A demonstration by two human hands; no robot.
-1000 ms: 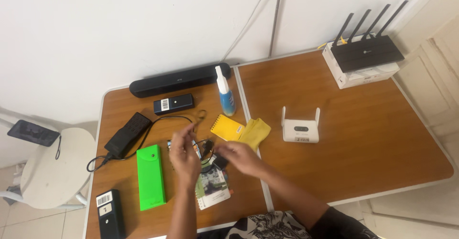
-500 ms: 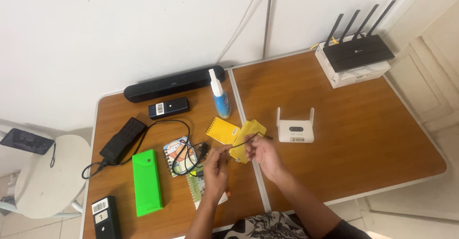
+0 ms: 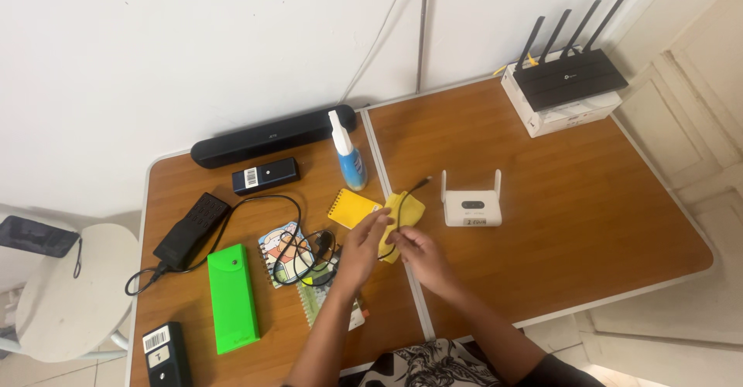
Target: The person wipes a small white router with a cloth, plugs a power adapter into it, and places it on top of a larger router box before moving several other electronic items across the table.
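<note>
My left hand [image 3: 362, 246] and my right hand [image 3: 412, 252] are close together over the middle of the wooden table [image 3: 557, 201]. Both pinch a thin black cable [image 3: 402, 201]. Its free plug end sticks up and to the right, toward a small white router [image 3: 471, 206]. The rest of the cable lies coiled [image 3: 308, 254] on a cartoon-covered spiral notebook [image 3: 277, 248] to the left. A yellow cloth [image 3: 409, 207] lies just beyond my fingers, and a yellow notepad [image 3: 350, 207] sits beside it.
A spray bottle [image 3: 346, 159], a black soundbar [image 3: 267, 135] and a small black box [image 3: 265, 175] stand at the back. A black adapter [image 3: 192, 220], a green case [image 3: 232, 286] and a black device [image 3: 162, 354] lie left. A black router on a white box [image 3: 563, 85] sits far right. A white stool [image 3: 66, 279] stands left.
My hands have moved up and closer together at the yellow cloth. The cable's free end now points up toward the white router instead of lying across the cloth.
</note>
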